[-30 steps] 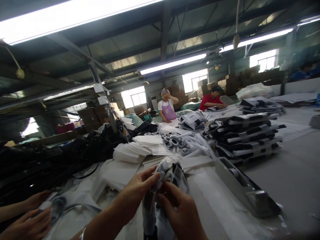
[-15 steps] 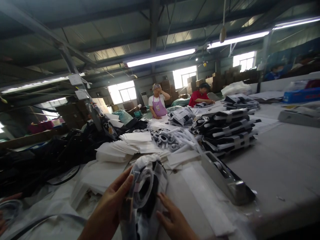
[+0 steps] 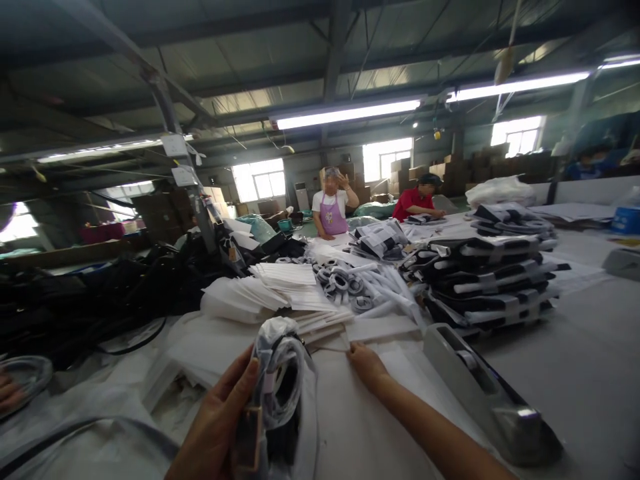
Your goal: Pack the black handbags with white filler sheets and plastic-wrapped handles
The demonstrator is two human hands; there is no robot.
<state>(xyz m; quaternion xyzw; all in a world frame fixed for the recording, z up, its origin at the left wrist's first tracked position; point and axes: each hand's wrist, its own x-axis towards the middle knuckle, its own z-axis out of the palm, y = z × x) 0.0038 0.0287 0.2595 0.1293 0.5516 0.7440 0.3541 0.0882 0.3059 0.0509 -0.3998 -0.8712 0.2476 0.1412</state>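
My left hand point(image 3: 220, 413) grips a coiled black belt point(image 3: 287, 390) wrapped in white paper and clear film. A metal buckle point(image 3: 254, 433) shows on the near side of the coil. My right hand point(image 3: 367, 365) reaches forward over the table, its fingers closed at the near left corner of a flat white paper strip point(image 3: 385, 327). Just beyond my hands lie fanned stacks of white paper point(image 3: 285, 283) and a heap of small grey rings point(image 3: 340, 280).
A grey tape dispenser point(image 3: 493, 400) stands right of my right arm. Behind it rise piled black-and-white wrapped bundles point(image 3: 490, 280). Dark goods point(image 3: 125, 293) fill the left. Another person's hand point(image 3: 10, 392) holds a coil at the left edge. Two people point(image 3: 333, 213) work across the table.
My right hand has left the wrapped belt and moved forward to the white paper strip. My left hand keeps hold of the belt. The view has swung left.
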